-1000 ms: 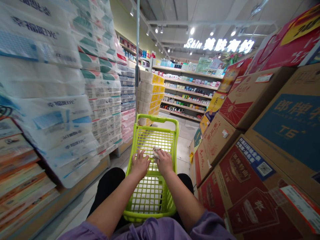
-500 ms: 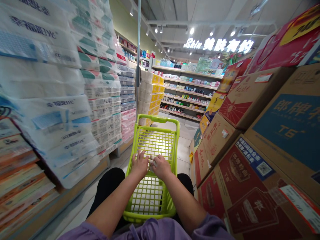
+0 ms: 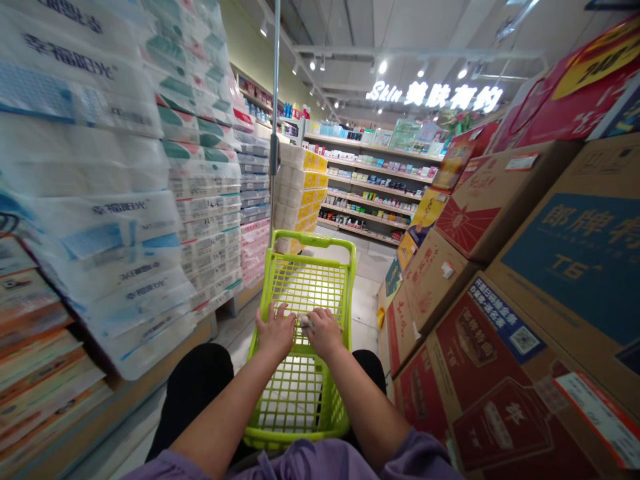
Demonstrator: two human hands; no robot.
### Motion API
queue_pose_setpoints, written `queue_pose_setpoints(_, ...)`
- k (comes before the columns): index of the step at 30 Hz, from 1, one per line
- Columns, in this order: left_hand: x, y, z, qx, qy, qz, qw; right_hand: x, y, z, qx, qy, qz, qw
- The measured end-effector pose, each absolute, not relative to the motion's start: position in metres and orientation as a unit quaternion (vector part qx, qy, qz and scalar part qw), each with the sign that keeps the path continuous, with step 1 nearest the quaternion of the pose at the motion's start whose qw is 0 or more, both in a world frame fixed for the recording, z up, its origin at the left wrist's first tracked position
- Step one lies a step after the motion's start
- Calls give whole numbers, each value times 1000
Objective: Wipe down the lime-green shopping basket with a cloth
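Observation:
A lime-green plastic shopping cart (image 3: pixel 303 421) with grid panels stands right in front of me, between my knees. My left hand (image 3: pixel 277 333) lies over the middle of its grid, fingers spread and holding nothing that I can see. Close beside it, my right hand (image 3: pixel 323 331) has its fingers curled round a small whitish crumpled thing (image 3: pixel 303 321), too small to name. That hand also rests at the cart's middle bar, and its fingertips are partly hidden. Beyond both hands rises the cart's top handle (image 3: pixel 313 238), with nothing touching it.
Tall stacks of wrapped tissue packs (image 3: pixel 120 220) line my left. Stacked cardboard cartons (image 3: pixel 450 267) crowd the right side. A thin metal pole (image 3: pixel 275 80) rises at the cart's left. Ahead, past a tiled floor (image 3: pixel 364 293), are shelves of small boxed goods (image 3: pixel 375 175).
My left knee has swung a little outward to the left. Both hands stay at the cart's middle, the left shifted slightly leftward. The view has moved only slightly.

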State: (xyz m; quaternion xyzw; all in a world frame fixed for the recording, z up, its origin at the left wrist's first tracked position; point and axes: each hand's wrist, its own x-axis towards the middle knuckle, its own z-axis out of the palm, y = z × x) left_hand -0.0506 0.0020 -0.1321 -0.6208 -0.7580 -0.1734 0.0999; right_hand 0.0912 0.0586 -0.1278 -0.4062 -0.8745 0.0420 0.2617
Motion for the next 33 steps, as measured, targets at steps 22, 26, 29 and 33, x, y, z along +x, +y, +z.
queue_pose_setpoints(22,-82,19,-126,-677,-707,-183,94,73,142,-105,-374,-836,114,385)
queue_pose_setpoints(26,-85,18,-127,-679,-707,-181,84,61,171,-124,-430,-829,69,350)
queue_pose_setpoints(29,-88,18,-125,-676,-711,-177,79,57,171,-147,-442,-823,47,353)
queue_pose_setpoints(33,-90,17,-124,-674,-714,-174,75,55,160,-153,-398,-845,47,353)
